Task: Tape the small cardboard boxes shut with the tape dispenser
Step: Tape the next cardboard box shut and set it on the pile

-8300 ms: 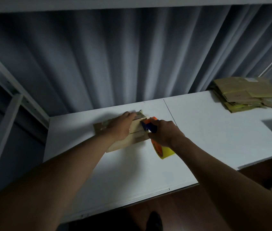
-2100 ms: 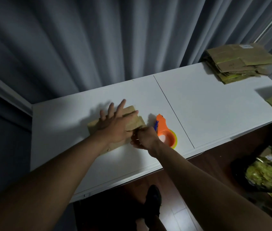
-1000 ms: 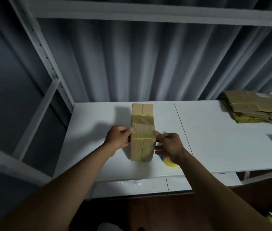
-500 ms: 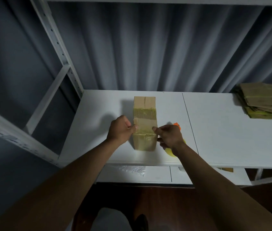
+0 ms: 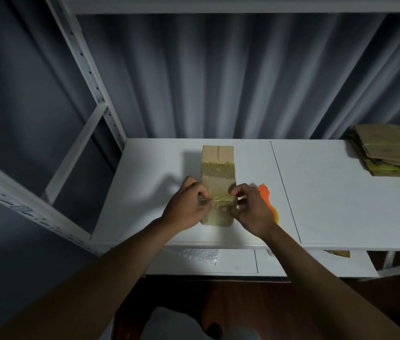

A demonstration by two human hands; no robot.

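A small brown cardboard box (image 5: 218, 165) lies lengthwise on the white shelf (image 5: 145, 187), with yellowish tape across its top. My left hand (image 5: 186, 206) and my right hand (image 5: 250, 209) hold the box at its near end, one on each side. Their fingertips pinch a strip of tape (image 5: 221, 199) stretched across the box's near edge. The orange tape dispenser (image 5: 266, 197) lies on the shelf just right of my right hand, partly hidden behind it.
A stack of flattened cardboard boxes (image 5: 390, 150) sits at the far right of the shelf. A white metal upright (image 5: 88, 77) stands at the left. A grey curtain (image 5: 230, 77) hangs behind. A lower shelf (image 5: 218, 262) shows under the front edge.
The box has been turned to lie lengthwise. The dispenser was put down at the right. Both hands have moved to the box's near end and now pinch the tape there.
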